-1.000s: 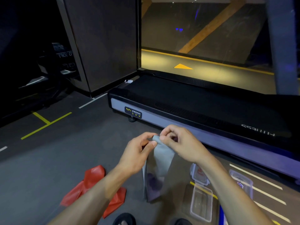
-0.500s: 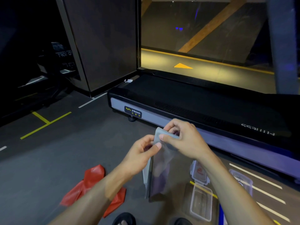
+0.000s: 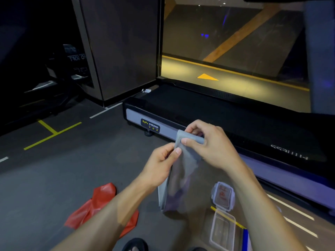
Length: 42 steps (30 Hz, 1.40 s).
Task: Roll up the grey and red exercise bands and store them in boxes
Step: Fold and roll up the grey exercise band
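Both hands pinching grey band [image 3: 183, 171] top edge: right hand [image 3: 212, 147] folding the top over, left hand [image 3: 161, 163] gripping just below. Long axis hanging down, probably reaching floor. Red band [image 3: 101, 205] lying left of grey band, 1 open box [image 3: 223, 230] right.

Dim scene; warm yellow light glows beyond the glass; left side nearly black; wide-angle edges bend.
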{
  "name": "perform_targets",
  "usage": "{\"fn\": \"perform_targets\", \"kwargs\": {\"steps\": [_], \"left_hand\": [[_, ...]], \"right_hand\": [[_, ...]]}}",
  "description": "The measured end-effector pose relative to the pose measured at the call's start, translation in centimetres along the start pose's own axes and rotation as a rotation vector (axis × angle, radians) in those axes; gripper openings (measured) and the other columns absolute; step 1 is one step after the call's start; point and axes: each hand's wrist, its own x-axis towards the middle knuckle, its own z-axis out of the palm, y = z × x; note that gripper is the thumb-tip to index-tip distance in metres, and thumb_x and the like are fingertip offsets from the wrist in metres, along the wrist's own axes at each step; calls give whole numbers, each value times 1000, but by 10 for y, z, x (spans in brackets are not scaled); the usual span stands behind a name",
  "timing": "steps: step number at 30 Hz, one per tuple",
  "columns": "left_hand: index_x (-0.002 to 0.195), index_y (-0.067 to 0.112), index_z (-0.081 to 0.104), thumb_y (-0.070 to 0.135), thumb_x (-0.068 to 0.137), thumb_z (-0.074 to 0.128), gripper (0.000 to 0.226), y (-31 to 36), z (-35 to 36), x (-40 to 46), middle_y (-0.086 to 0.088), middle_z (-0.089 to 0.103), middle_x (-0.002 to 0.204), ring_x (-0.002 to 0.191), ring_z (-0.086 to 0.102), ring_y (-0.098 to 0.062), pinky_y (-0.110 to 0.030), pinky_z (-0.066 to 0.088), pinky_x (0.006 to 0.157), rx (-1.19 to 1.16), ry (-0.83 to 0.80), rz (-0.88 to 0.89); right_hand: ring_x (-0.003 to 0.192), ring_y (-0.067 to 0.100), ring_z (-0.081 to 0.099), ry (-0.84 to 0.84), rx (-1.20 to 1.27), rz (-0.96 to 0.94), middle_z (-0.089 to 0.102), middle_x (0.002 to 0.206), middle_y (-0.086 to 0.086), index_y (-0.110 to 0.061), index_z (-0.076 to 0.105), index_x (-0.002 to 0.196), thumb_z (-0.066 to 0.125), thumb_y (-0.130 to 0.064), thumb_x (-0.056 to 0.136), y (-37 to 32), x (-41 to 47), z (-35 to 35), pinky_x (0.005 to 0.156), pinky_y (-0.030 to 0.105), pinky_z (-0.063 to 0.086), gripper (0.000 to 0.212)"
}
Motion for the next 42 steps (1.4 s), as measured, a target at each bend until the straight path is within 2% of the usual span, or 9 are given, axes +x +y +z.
{"fn": "perform_targets", "kwargs": {"steps": [6,11,13,17,20,23,28,36,42], "left_hand": [[99,-9,61,33,98,57,42,0,-4,2,-16,61,87,82,54,-27,-47,43,76,-96,-32,-41],[94,10,72,21,103,55,23,-5,-10,3,-5,70,86,79,63,-17,-31,50,73,-87,-42,-95],[83,20,72,13,106,51,31,-6,-10,4,3,70,79,72,62,-8,-23,49,67,-74,-50,-91],[97,13,74,11,106,49,27,-4,-10,2,-2,74,88,80,67,-13,-26,53,73,-80,-75,-95],[122,-4,63,5,105,47,25,-8,-8,3,-4,74,96,89,69,-15,-26,53,79,-114,-82,-86],[143,24,54,18,103,58,40,-11,-9,4,-18,63,96,93,58,-31,-40,46,85,-172,-88,-94],[130,4,56,2,105,48,27,-11,-7,1,-31,70,110,93,69,-30,-34,58,79,-146,-75,-52],[111,10,68,22,97,58,21,-20,-7,1,-26,74,105,95,72,-30,-40,56,87,-174,-17,-88],[119,0,65,25,102,54,32,-20,-6,0,-18,73,107,95,70,-22,-29,57,79,-295,-88,-178]], "right_hand": [[82,5,57,-34,5,31,61,91,-7,-22,71,91,77,-29,87,4,5,-1,73,18,44,10],[76,15,63,-105,20,84,71,81,-1,-21,74,86,70,-30,94,4,3,5,72,32,50,13],[77,19,66,-128,53,100,73,79,0,-22,75,84,67,-30,95,5,3,6,75,40,53,16],[83,22,70,-165,132,131,75,83,1,-23,77,86,67,-32,96,13,3,9,81,47,56,17],[72,22,63,-156,288,162,72,75,10,-20,74,94,71,-23,94,17,1,11,76,40,51,5],[64,14,49,-178,371,201,63,59,0,-15,70,99,69,-20,96,18,-1,11,69,33,41,5],[49,-2,42,-219,321,233,51,47,-17,-9,69,98,62,-19,101,21,-3,12,58,20,34,13],[73,17,68,-262,160,216,74,82,-3,-28,70,92,80,-53,70,21,-7,19,73,41,56,35],[79,0,64,-177,58,171,72,87,-9,-27,75,92,82,-37,82,18,-4,17,71,18,48,16]]}}
